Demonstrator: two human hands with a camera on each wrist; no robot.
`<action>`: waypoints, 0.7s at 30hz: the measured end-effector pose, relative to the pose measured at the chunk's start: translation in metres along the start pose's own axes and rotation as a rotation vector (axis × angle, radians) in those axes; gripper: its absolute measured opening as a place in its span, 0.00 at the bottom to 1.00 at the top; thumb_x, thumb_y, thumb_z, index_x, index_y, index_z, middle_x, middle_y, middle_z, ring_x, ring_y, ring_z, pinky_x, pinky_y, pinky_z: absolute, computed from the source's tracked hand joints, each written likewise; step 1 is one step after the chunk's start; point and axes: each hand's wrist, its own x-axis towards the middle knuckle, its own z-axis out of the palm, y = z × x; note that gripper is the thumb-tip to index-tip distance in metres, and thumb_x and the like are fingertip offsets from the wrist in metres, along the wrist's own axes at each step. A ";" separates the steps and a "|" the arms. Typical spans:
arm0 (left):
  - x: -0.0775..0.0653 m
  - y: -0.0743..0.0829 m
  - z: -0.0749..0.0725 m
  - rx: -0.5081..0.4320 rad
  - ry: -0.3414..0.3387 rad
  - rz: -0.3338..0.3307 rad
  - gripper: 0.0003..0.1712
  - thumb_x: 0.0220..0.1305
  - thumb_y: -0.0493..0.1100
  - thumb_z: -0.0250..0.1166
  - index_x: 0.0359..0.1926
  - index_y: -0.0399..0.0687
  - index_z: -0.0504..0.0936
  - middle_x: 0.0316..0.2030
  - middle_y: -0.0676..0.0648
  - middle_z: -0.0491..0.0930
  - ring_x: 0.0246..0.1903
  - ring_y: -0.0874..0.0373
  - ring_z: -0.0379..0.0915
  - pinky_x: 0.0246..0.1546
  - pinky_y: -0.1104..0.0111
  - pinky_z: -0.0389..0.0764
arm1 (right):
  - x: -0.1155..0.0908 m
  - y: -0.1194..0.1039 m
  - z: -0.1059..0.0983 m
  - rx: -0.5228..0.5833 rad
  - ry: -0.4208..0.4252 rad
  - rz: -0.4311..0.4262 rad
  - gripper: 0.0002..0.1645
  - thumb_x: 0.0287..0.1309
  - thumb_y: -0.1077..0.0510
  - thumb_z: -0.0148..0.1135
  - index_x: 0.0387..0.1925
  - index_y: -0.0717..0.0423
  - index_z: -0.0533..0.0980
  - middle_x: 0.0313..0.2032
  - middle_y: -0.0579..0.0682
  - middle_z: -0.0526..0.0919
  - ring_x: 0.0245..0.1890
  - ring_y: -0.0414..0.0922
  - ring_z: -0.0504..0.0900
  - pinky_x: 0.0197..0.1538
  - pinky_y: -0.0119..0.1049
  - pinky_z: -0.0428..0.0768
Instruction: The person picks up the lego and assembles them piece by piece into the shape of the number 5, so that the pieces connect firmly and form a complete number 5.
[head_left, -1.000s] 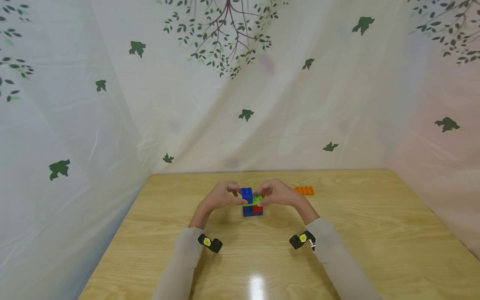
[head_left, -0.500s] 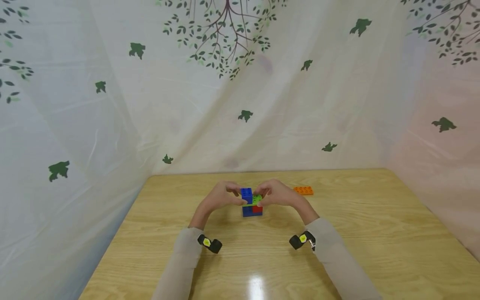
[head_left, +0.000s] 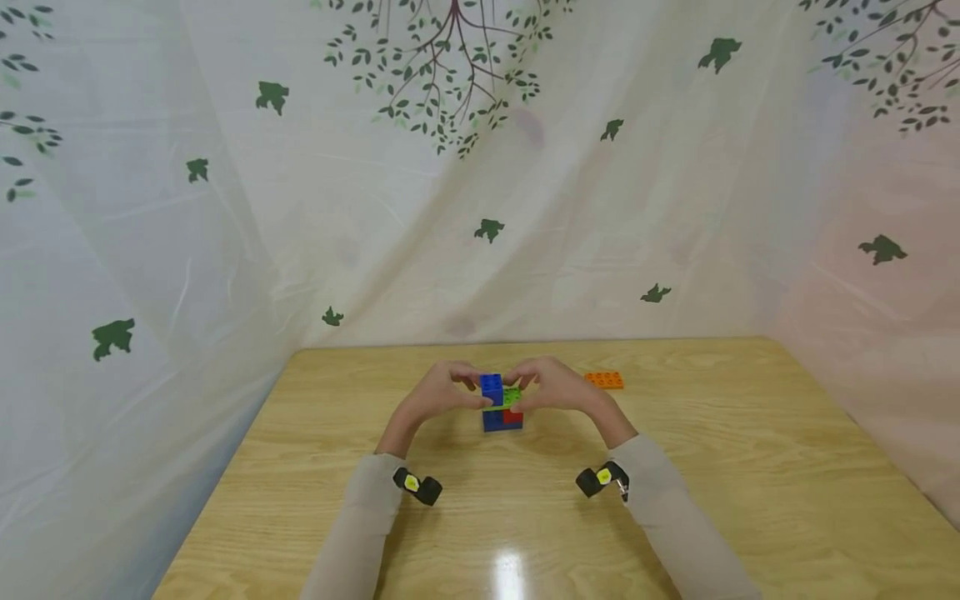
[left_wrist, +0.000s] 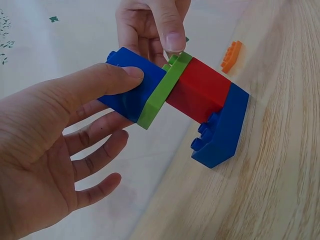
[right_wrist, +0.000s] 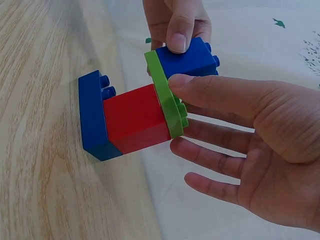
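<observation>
A small stack of toy building bricks stands upright on the table. Its base is a long dark blue brick point(left_wrist: 220, 129), with a red brick point(right_wrist: 134, 118) on its right end. Across the red brick lies a thin green plate point(left_wrist: 165, 90) that overhangs to the left, leaving a gap above the base. On the plate's left part sits a blue brick point(head_left: 492, 389). My left hand point(head_left: 444, 392) pinches this blue brick, thumb on its near face. With thumb and fingers, my right hand point(head_left: 555, 386) pinches the right part of the green plate. Fingertips behind the stack are partly hidden.
An orange flat brick point(head_left: 603, 380) lies on the wooden table point(head_left: 712, 467), behind and to the right of the stack. A pale curtain point(head_left: 420, 275) with printed leaves hangs behind the table's far edge.
</observation>
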 end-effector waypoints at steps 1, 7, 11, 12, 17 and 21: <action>0.000 0.000 0.000 0.001 -0.001 0.003 0.23 0.56 0.44 0.78 0.53 0.45 0.88 0.45 0.46 0.87 0.45 0.54 0.80 0.50 0.60 0.81 | 0.000 -0.001 -0.001 -0.003 0.001 -0.002 0.27 0.57 0.56 0.75 0.57 0.60 0.81 0.54 0.58 0.85 0.50 0.56 0.84 0.61 0.65 0.74; 0.000 0.000 0.000 0.005 0.004 0.000 0.24 0.56 0.45 0.78 0.53 0.42 0.87 0.45 0.46 0.87 0.44 0.56 0.80 0.53 0.57 0.80 | -0.002 0.002 -0.009 -0.017 0.019 -0.020 0.28 0.58 0.55 0.74 0.59 0.61 0.80 0.56 0.61 0.85 0.51 0.57 0.84 0.61 0.63 0.75; -0.001 0.001 0.000 -0.012 0.015 -0.039 0.25 0.55 0.45 0.79 0.53 0.43 0.87 0.45 0.46 0.87 0.45 0.55 0.80 0.53 0.56 0.80 | -0.004 0.007 -0.018 -0.009 0.055 -0.012 0.29 0.59 0.54 0.73 0.60 0.59 0.79 0.57 0.60 0.84 0.54 0.59 0.83 0.62 0.63 0.74; -0.001 0.002 0.000 -0.015 0.016 -0.047 0.25 0.55 0.46 0.79 0.53 0.43 0.87 0.45 0.46 0.87 0.46 0.54 0.80 0.52 0.57 0.80 | -0.004 0.008 -0.020 -0.009 0.064 -0.012 0.28 0.60 0.55 0.73 0.60 0.59 0.79 0.57 0.60 0.84 0.54 0.59 0.82 0.62 0.63 0.74; -0.002 0.004 0.000 -0.014 0.020 -0.062 0.26 0.55 0.47 0.79 0.54 0.44 0.87 0.45 0.46 0.87 0.45 0.54 0.80 0.50 0.60 0.81 | -0.010 0.010 -0.036 0.002 0.107 0.000 0.28 0.61 0.55 0.72 0.61 0.59 0.79 0.58 0.58 0.84 0.56 0.58 0.81 0.63 0.62 0.73; -0.002 0.005 0.000 -0.011 0.022 -0.080 0.27 0.54 0.47 0.79 0.55 0.45 0.87 0.44 0.48 0.87 0.46 0.55 0.80 0.50 0.61 0.81 | -0.016 0.017 -0.047 -0.006 0.138 0.020 0.29 0.61 0.55 0.72 0.62 0.60 0.78 0.58 0.59 0.84 0.56 0.57 0.81 0.63 0.62 0.72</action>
